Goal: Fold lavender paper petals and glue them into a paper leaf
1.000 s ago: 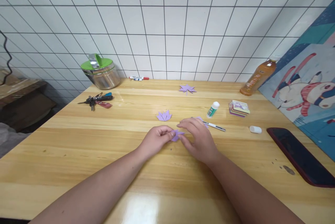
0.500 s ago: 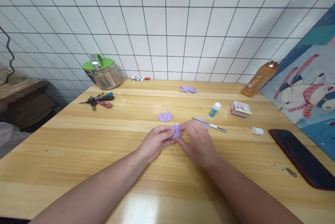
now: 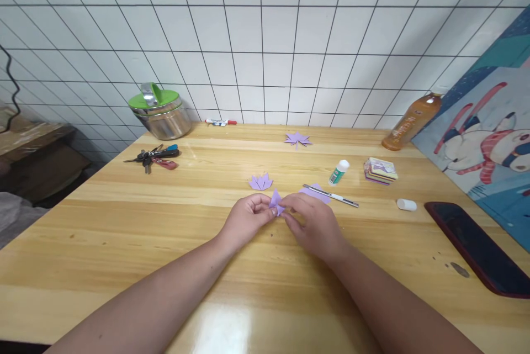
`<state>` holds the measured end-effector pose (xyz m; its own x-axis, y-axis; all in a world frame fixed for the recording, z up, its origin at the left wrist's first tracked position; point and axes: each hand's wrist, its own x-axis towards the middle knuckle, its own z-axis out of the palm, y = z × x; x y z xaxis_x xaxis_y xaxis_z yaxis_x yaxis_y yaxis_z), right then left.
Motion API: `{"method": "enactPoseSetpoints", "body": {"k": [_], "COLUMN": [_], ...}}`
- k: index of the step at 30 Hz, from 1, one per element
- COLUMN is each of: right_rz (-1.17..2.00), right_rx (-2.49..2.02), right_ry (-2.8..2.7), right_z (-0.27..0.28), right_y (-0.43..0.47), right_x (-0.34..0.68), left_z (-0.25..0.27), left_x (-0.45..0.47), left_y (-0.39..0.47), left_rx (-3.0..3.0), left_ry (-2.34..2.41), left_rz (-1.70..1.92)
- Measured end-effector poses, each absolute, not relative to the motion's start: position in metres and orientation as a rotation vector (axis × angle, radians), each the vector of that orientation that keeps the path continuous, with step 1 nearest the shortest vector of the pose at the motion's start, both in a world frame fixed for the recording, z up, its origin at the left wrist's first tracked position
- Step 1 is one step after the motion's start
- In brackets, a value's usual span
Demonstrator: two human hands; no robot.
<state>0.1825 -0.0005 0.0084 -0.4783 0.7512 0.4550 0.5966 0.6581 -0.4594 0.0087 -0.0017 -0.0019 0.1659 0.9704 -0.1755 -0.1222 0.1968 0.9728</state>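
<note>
A small folded piece of purple paper (image 3: 275,199) stands between my two hands, over the middle of the table. My left hand (image 3: 249,217) grips its lower left part between thumb and fingers. From the right, my right hand (image 3: 311,222) pinches at its edge with thumb and fingertips. Just beyond lies a purple folded paper flower (image 3: 260,181) with pointed petals. Farther back is a wider purple paper flower (image 3: 297,139). Beside my right hand, a slim silver cutter or pen (image 3: 335,196) rests across a flat purple paper piece (image 3: 317,193).
A glue stick (image 3: 339,172) stands right of centre, its white cap (image 3: 406,205) farther right. Around them are a stack of coloured paper (image 3: 380,170), a phone (image 3: 476,246) and a leaning drink bottle (image 3: 412,122). Keys (image 3: 153,157), a green-lidded pot (image 3: 160,114) and a marker (image 3: 221,122) are left.
The purple paper has turned in my fingers, a point now sticking upward. My right fingers have come closer to it, and more of the flat purple piece shows behind my right hand.
</note>
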Motion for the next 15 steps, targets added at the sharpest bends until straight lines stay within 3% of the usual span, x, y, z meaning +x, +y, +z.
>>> {"method": "enactPoseSetpoints", "body": {"k": [7, 15], "right_rz": [0.388, 0.766], "right_rx": [-1.078, -1.263], "right_ry": [-2.099, -1.75], "right_z": [0.008, 0.002], "right_y": [-0.001, -0.002], "right_x": [0.184, 0.173], "left_z": [-0.002, 0.001], "left_x": [0.01, 0.01], "left_y": [-0.003, -0.007], "left_rx": [1.016, 1.058], "left_ry": [0.982, 0.971], "left_rz": [0.989, 0.922]}}
